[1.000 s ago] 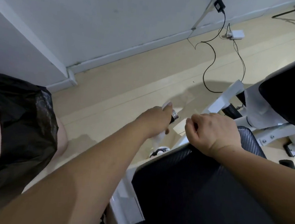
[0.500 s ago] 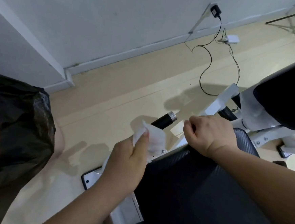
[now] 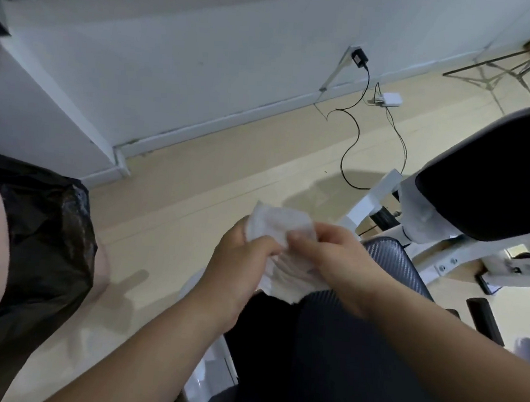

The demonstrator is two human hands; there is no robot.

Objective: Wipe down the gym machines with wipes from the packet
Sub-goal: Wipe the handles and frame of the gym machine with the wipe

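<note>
Now works the white wipe (image 3: 276, 225) between both hands, just above the front edge of the black padded seat (image 3: 339, 365). Grips its lower folds with the left hand (image 3: 240, 262), fingers curled; pinches its upper edge with the right hand (image 3: 338, 263), thumb against fingertips. Half a second ago carried the wipe in the left hand alone, beside the black handle grip, with the right hand curled on the seat; a second ago rubbed that grip. Has come off the grip, then, and brought the right hand over. Probably refolds for a clean face, or bunches up for the black bin bag (image 3: 41, 246) to the left. Shows no packet anywhere.
</note>
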